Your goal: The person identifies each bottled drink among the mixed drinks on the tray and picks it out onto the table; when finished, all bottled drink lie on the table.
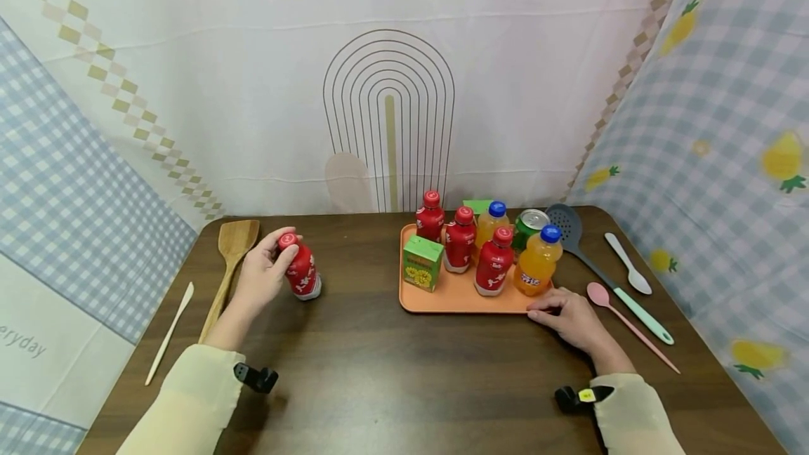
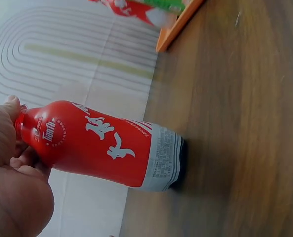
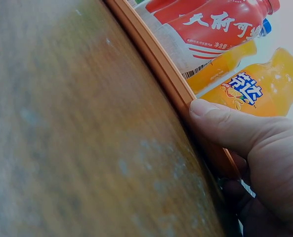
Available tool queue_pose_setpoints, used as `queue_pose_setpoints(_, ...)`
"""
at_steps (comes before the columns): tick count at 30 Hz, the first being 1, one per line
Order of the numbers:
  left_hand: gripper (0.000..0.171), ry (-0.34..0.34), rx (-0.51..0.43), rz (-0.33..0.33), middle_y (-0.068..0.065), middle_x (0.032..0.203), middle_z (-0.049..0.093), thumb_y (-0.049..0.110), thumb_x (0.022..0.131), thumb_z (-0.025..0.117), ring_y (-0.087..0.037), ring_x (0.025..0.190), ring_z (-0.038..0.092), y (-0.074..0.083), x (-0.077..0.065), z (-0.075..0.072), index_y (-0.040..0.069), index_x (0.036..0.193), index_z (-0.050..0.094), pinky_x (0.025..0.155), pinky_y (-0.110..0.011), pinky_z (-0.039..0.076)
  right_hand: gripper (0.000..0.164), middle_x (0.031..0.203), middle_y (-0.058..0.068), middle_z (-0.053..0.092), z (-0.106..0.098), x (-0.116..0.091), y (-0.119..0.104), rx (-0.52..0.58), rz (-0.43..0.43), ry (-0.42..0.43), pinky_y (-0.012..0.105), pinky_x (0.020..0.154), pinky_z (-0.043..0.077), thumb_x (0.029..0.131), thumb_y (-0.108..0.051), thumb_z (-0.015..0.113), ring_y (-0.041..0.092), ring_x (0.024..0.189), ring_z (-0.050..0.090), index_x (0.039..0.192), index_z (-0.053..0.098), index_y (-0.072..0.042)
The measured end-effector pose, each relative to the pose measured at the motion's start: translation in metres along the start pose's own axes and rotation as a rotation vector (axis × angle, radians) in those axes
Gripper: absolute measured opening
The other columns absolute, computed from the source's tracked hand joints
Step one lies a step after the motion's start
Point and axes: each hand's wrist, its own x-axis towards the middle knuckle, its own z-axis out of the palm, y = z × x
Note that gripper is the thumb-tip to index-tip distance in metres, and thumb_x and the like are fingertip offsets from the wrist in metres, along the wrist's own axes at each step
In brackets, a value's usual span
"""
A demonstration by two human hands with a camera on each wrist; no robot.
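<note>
My left hand (image 1: 264, 269) grips a red cola bottle (image 1: 302, 271) around its cap and neck, left of the tray. In the left wrist view this bottle (image 2: 97, 143) has white lettering and a pale band near its base, which is close over the table. At the front right corner of the orange tray (image 1: 468, 304), my right hand (image 1: 571, 318) pinches the rim, thumb on the front edge. The tray carries several red bottles (image 1: 494, 262), orange soda bottles (image 1: 539, 262) with blue caps, a green juice carton (image 1: 422, 263) and a green can (image 1: 529, 227).
Left of the left hand lie a wooden spatula (image 1: 235, 241) and a thin pale knife (image 1: 169, 334). To the right are a grey slotted spoon (image 1: 569, 227) with a mint handle, a pink spoon (image 1: 600, 295) and a white spoon (image 1: 628, 263). A patterned curtain (image 1: 272, 90) hangs behind.
</note>
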Motion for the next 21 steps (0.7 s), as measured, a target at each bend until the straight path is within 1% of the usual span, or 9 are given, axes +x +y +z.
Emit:
queue_pose_setpoints(4, 0.029, 0.006, -0.014, -0.004, -0.029, 0.113, 0.061, -0.003, 0.097, 0.052, -0.003, 0.101, 0.059, -0.003, 0.005, -0.004, -0.012, 0.124, 0.051, 0.084, -0.010, 0.045, 0.007, 0.090, -0.011, 0.067, 0.000, 0.000, 0.000, -0.002, 0.001, 0.000, 0.030, 0.080, 0.047, 0.082, -0.033, 0.077, 0.014, 0.090, 0.055, 0.087, 0.077, -0.028)
queue_pose_setpoints(10, 0.030, 0.029, -0.029, -0.031, -0.028, 0.116, 0.059, 0.000, 0.097, 0.052, -0.008, 0.103, 0.059, -0.008, 0.010, 0.000, -0.010, 0.125, 0.051, 0.086, -0.010, 0.044, 0.008, 0.091, -0.009, 0.066, -0.001, -0.001, -0.001, -0.017, 0.003, 0.007, 0.031, 0.080, 0.047, 0.082, -0.033, 0.077, 0.014, 0.090, 0.055, 0.088, 0.077, -0.028)
queue_pose_setpoints(13, 0.030, 0.029, -0.007, -0.037, -0.028, 0.118, 0.059, 0.002, 0.098, 0.053, -0.010, 0.104, 0.058, -0.010, 0.012, 0.000, -0.008, 0.126, 0.051, 0.085, -0.009, 0.043, 0.010, 0.091, -0.008, 0.066, -0.001, -0.001, -0.001, -0.015, 0.008, 0.002, 0.032, 0.081, 0.047, 0.082, -0.034, 0.077, 0.015, 0.090, 0.055, 0.088, 0.077, -0.027)
queue_pose_setpoints(18, 0.031, 0.016, 0.030, -0.045, -0.025, 0.118, 0.061, 0.005, 0.098, 0.053, -0.006, 0.103, 0.058, -0.013, 0.012, -0.001, -0.005, 0.127, 0.052, 0.084, -0.008, 0.043, 0.011, 0.091, -0.009, 0.066, 0.000, -0.001, -0.001, -0.016, 0.012, 0.000, 0.034, 0.082, 0.046, 0.082, -0.036, 0.076, 0.015, 0.091, 0.055, 0.088, 0.077, -0.027)
queue_pose_setpoints(21, 0.031, 0.002, 0.034, -0.052, -0.025, 0.118, 0.061, 0.005, 0.098, 0.053, -0.011, 0.105, 0.059, -0.013, 0.012, -0.002, -0.006, 0.127, 0.051, 0.084, -0.009, 0.043, 0.009, 0.090, -0.010, 0.066, 0.000, -0.002, 0.000, -0.020, 0.005, 0.004, 0.034, 0.081, 0.047, 0.082, -0.035, 0.076, 0.014, 0.090, 0.055, 0.088, 0.077, -0.028)
